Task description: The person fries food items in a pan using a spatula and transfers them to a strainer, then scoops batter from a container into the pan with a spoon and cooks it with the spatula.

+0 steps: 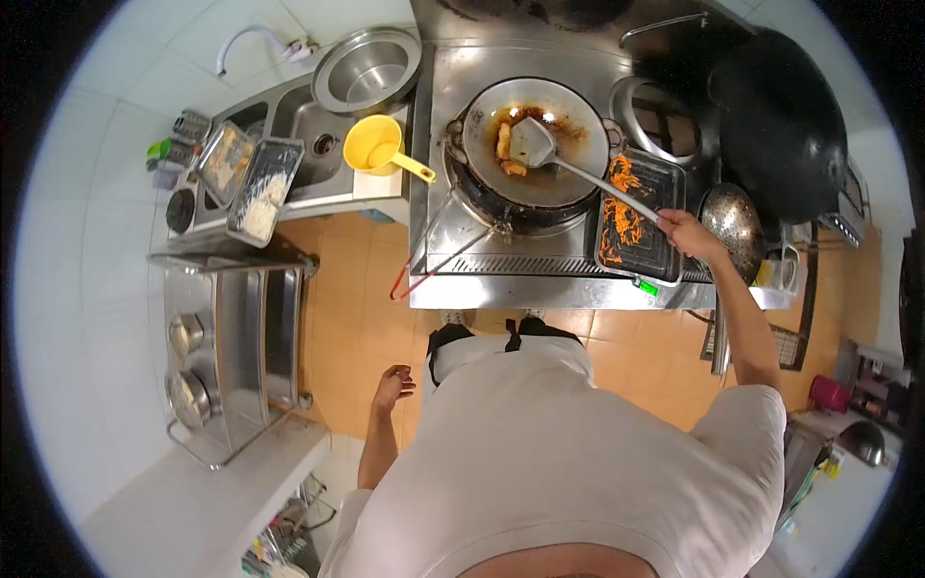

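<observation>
The right hand point(680, 234) has its grip closed around the handle of the spatula point(533, 144), whose blade is inside the wok point(536, 183) beside browned food pieces point(504, 142), near the worktop's point(520, 289) front edge; the left hand point(394, 385) hangs with fingers loosely curled, holding nothing visible.

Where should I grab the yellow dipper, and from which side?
Best by the yellow dipper's handle, I'd say, the free left hand coming from the near right: the handle juts that way, toward the stove, and the bowl seems to open upward, so keep it level.

Two hands point(682, 233), one spatula point(535, 144), one yellow dipper point(374, 144), three food trays point(660, 250), one perforated strainer point(731, 229)
</observation>
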Tool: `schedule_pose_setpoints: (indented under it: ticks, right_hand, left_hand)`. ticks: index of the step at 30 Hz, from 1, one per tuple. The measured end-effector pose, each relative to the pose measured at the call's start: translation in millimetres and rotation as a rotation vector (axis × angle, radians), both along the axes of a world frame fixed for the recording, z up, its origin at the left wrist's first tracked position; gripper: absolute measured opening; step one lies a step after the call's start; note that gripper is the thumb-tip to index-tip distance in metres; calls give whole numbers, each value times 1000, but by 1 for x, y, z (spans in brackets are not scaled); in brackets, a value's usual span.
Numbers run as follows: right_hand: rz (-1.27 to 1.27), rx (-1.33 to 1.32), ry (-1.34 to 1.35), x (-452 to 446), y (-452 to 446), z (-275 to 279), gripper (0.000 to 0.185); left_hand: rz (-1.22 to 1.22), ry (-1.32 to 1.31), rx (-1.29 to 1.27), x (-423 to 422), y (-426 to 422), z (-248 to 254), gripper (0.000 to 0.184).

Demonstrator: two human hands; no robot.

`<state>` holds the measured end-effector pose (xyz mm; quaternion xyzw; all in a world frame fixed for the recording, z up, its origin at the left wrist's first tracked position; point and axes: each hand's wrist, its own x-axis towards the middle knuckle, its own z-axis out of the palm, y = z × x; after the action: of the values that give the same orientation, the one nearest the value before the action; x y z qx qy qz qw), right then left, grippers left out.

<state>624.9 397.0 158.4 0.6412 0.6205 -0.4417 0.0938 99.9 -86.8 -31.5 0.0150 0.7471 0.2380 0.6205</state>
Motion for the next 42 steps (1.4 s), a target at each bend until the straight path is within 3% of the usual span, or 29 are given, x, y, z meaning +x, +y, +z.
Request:
schedule_pose_setpoints:
  ticks: [1, 4, 12, 19, 27, 33, 38, 40, 41, 42]
  right_hand:
    - [32, 25, -41, -5, 5, 2, 45]
    - [571, 738, 45, 5, 12, -15, 41]
    - [508, 664, -158, -23, -14, 74, 33]
    - [481, 782, -428, -6, 11, 90, 31]
    - [633, 582, -490, 11, 73, 122, 33]
    - [370, 45, -268, 32, 82, 108, 33]
    - [262, -39, -124, 6, 38, 44, 36]
    - [163, 117, -76, -3, 12, 12, 37]
    - [143, 118, -44, -8, 4, 1, 37]
    - [122, 120, -10, -13, -3, -9, 37]
  left_hand:
    - [39, -4, -11, 15, -10, -2, 20]
    - [115, 9, -16, 53, -17, -10, 20]
    - [177, 34, 1, 113, -21, -9, 22]
    - [164, 29, -4, 96, -13, -17, 24]
    - [167, -1, 2, 105, -13, -15, 24]
    - [246, -77, -6, 120, -38, -37, 25]
    - [135, -51, -87, 126, -56, -21, 31]
    - [159, -17, -101, 133, -56, -8, 34]
    - [29, 56, 109, 132, -70, -21, 35]
    - [11, 57, 103, 131, -70, -23, 34]
